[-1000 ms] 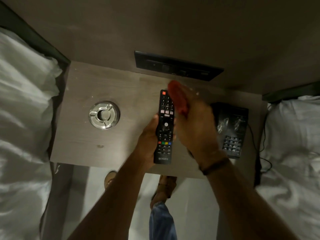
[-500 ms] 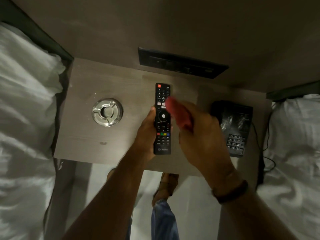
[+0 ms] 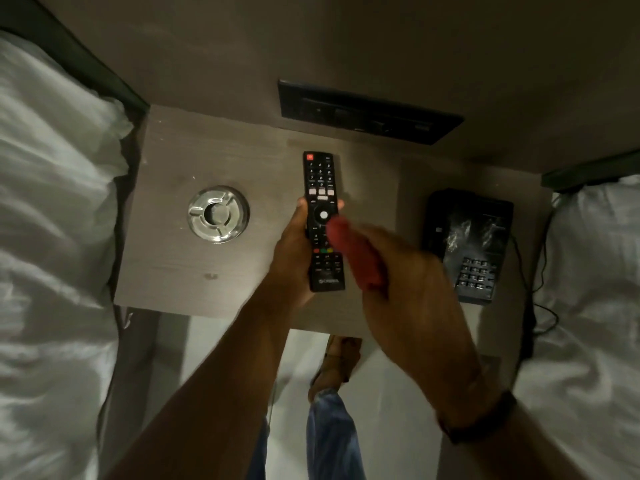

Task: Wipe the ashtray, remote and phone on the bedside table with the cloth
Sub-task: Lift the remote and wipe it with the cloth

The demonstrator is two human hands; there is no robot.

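My left hand (image 3: 294, 251) grips a black remote (image 3: 321, 188) from below, buttons facing up, above the middle of the bedside table (image 3: 173, 271). My right hand (image 3: 412, 292) is closed on a red cloth (image 3: 356, 254) that lies against the remote's lower right side; the hand is blurred. A round glass ashtray (image 3: 218, 214) sits on the left part of the table. A black desk phone (image 3: 471, 244) with a keypad rests on the right part.
White bedding lies on both sides, left bed (image 3: 52, 254) and right bed (image 3: 588, 306). A dark switch panel (image 3: 367, 112) is on the wall behind the table. Phone cables (image 3: 540, 306) hang at the table's right edge. My foot (image 3: 339, 362) stands on the pale floor below.
My right hand has drawn the red cloth down the remote from its upper buttons to its lower half. The left hand has kept holding the remote.
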